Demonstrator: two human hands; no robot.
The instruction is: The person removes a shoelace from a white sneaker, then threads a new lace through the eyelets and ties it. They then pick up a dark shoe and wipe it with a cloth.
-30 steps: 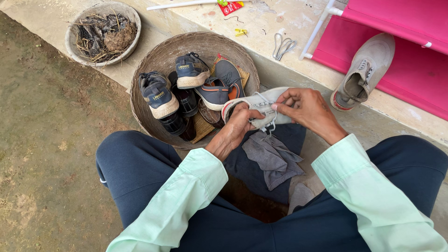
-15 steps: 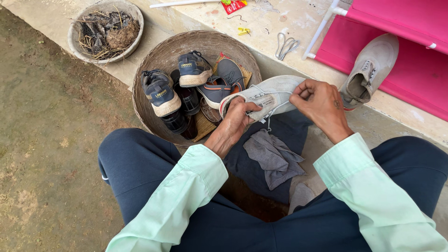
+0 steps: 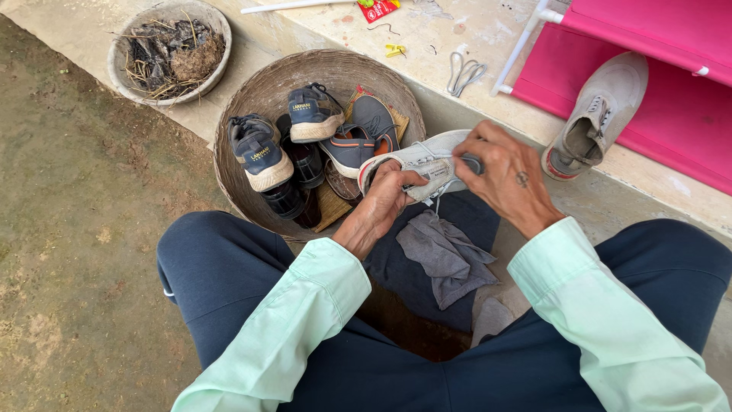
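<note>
- The left hand (image 3: 387, 200) curls its fingers around the heel end of a pale grey sneaker (image 3: 418, 162), thumb over the collar, gripping it firmly.
- The right hand (image 3: 505, 177) closes over the sneaker's toe end from above, knuckles up, fingers wrapped over the front so the tip is hidden.
- The sneaker lies roughly level between the two hands, its long axis running left to right across the view, heel to the person's left and toe to the right, tilted slightly up toward the right.
- It is held in the air above the lap, just over the near rim of the woven basket (image 3: 252, 107), with a lace dangling below.
- Compared with half a second ago, the sneaker sits lower and closer to the body, and the right hand covers more of the toe; the left wrist is bent further in.
- Both forearms, in pale green sleeves, angle inward from the knees and meet at the sneaker.
- A grey cloth (image 3: 446, 255) lies on the lap right under the sneaker.
- The basket holds several dark blue shoes (image 3: 261, 152) piled together.
- A second grey sneaker (image 3: 598, 114) leans on the pink rack (image 3: 671, 46), well apart to the right.
- A bowl of dry debris (image 3: 169, 49) sits beyond the basket on the concrete step.
</note>
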